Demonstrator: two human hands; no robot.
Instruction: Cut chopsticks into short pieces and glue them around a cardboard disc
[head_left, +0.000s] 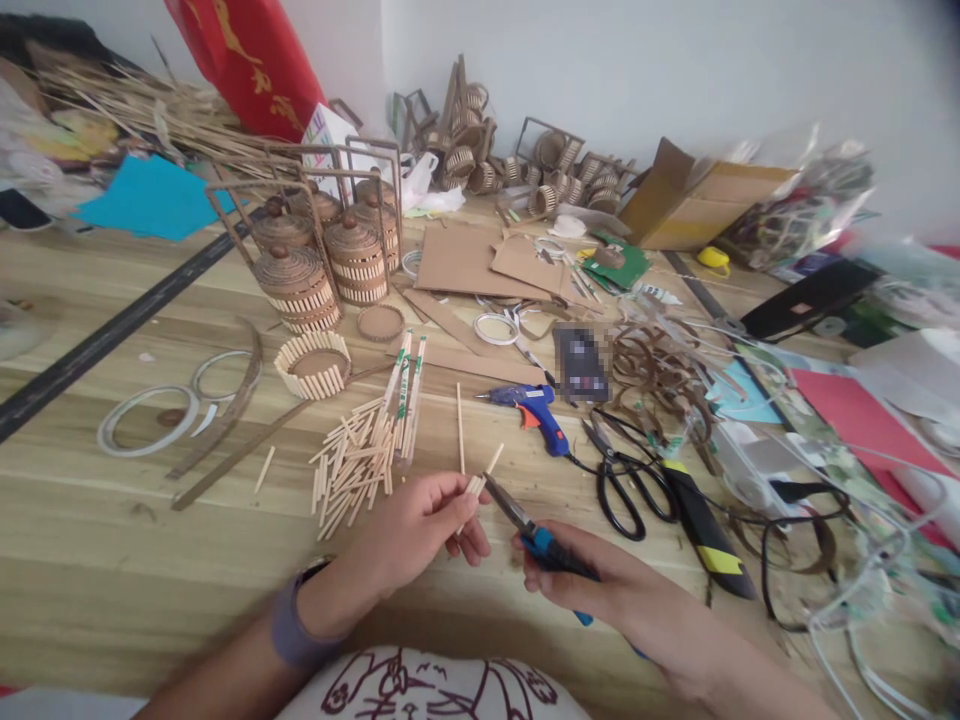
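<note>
Between the thumb and fingers of my left hand (431, 520) I pinch a few short wooden sticks (475, 486). My right hand (581, 570) is wrapped round blue-handled pliers (551, 552), whose jaws meet the sticks beside my left fingertips. Whether the jaws have closed fully I cannot tell. One longer stick (460, 425) lies just beyond my left hand. Left of it is a pile of cut sticks (356, 465), with paper-wrapped chopsticks (409, 395) against it. A round cardboard piece ringed with upright sticks (313, 367) stands farther back.
A blue glue gun (536, 405), black scissors (619, 475) and a black-yellow utility knife (709, 530) lie to the right. Lidded stick-walled pots (356, 255) in frames stand at back left. Cardboard sheets (465, 260), tape rings (148, 420) and curled brown strips (652, 360) spread across the table.
</note>
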